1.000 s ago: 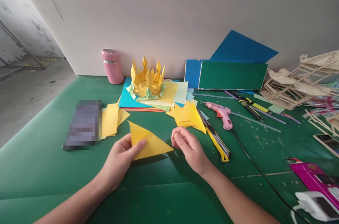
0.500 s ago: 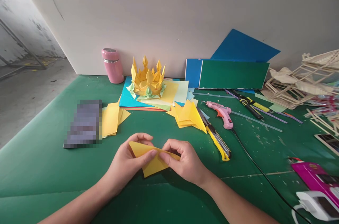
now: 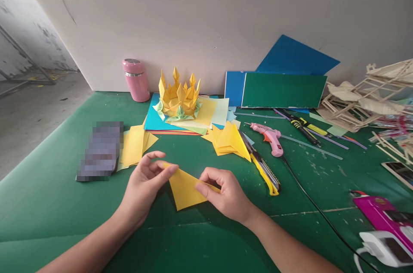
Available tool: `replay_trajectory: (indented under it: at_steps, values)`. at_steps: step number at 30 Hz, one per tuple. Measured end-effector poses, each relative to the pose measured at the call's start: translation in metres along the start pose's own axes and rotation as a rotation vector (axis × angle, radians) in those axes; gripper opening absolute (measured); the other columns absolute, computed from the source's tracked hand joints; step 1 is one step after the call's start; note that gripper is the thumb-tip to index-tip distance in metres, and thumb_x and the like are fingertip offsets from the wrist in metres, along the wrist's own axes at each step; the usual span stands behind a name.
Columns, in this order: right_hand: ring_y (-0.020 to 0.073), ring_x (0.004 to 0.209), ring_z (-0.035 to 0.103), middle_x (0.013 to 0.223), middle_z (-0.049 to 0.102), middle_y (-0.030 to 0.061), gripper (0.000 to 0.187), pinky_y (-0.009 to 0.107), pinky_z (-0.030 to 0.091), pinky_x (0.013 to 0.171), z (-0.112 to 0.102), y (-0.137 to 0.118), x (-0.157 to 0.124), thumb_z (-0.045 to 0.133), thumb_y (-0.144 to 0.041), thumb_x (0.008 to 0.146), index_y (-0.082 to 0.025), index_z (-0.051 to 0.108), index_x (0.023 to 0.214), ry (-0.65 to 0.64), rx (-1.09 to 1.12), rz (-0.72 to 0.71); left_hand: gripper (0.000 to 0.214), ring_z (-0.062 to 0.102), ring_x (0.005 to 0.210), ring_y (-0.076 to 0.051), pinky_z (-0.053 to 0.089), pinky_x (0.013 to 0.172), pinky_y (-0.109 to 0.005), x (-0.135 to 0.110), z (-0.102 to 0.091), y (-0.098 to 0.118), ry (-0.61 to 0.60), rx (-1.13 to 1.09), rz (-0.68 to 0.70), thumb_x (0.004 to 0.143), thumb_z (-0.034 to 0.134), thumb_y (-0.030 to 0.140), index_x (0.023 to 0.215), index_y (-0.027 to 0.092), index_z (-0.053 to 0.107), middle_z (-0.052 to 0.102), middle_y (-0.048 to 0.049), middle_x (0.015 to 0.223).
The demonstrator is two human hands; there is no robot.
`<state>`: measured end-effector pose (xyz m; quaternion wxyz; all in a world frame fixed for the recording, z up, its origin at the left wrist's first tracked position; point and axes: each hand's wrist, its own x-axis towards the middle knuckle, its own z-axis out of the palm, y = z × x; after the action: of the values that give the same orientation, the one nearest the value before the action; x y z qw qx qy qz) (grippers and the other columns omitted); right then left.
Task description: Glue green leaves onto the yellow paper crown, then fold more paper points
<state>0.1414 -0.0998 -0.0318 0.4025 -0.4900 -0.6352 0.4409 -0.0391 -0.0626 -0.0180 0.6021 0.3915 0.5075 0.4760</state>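
Observation:
A yellow sheet of paper (image 3: pixel 187 190), folded into a triangle, is held up above the table between both hands. My left hand (image 3: pixel 146 182) pinches its upper left corner between thumb and fingers. On the other side, my right hand (image 3: pixel 222 193) grips the folded top edge, its thumb in front and fingers behind. The lower corner of the paper points down toward me. Beyond the hands lie a stack of folded yellow paper pieces (image 3: pixel 227 139) and, to the left, a pile of flat yellow paper sheets (image 3: pixel 134 146).
A yellow folded-paper crown (image 3: pixel 179 96) stands on coloured sheets at the back, beside a pink thermos (image 3: pixel 136 81). Rightward lie a yellow utility knife (image 3: pixel 264 174), a pink glue gun (image 3: pixel 267 137) with its black cord, and a stick model (image 3: pixel 361 96). A phone-like dark object (image 3: pixel 101 150) lies left.
My left hand has slid left and up along the fold to the paper's corner, uncovering more of the triangle. My right hand has stayed nearly in place on the edge.

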Motion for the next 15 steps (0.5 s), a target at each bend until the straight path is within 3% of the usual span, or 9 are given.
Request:
replay_trajectory:
  at_steps: [3, 6, 15]
  values:
    - [0.0098, 0.053, 0.036, 0.057, 0.042, -0.0039, 0.03, 0.023, 0.031, 0.048, -0.0022, -0.0013, 0.0013, 0.055, -0.04, 0.082, -0.02, 0.046, 0.061, 0.002, 0.034, 0.008, 0.048, 0.059, 0.058, -0.011, 0.047, 0.061, -0.021, 0.0037, -0.0024, 0.0021, 0.073, -0.036, 0.072, 0.052, 0.085, 0.032, 0.088, 0.021, 0.055, 0.063, 0.0064, 0.06]
    - [0.0097, 0.053, 0.036, 0.058, 0.042, -0.0041, 0.031, 0.023, 0.03, 0.048, -0.0021, -0.0021, 0.0015, 0.055, -0.041, 0.082, -0.02, 0.047, 0.062, -0.019, 0.063, 0.017, 0.044, 0.061, 0.064, -0.013, 0.048, 0.065, -0.023, 0.0032, -0.0023, 0.0024, 0.064, -0.079, 0.117, 0.054, 0.085, 0.031, 0.086, 0.022, 0.057, 0.063, 0.0058, 0.061]
    - [0.0087, 0.052, 0.034, 0.058, 0.04, -0.0053, 0.028, 0.023, 0.028, 0.047, 0.0013, -0.0003, 0.0013, 0.057, -0.036, 0.083, -0.019, 0.046, 0.063, -0.05, 0.113, 0.033, 0.042, 0.056, 0.064, -0.009, 0.044, 0.058, -0.016, 0.0013, -0.0002, 0.0017, 0.082, -0.16, 0.094, 0.054, 0.086, 0.033, 0.09, 0.022, 0.066, 0.062, 0.0056, 0.063]
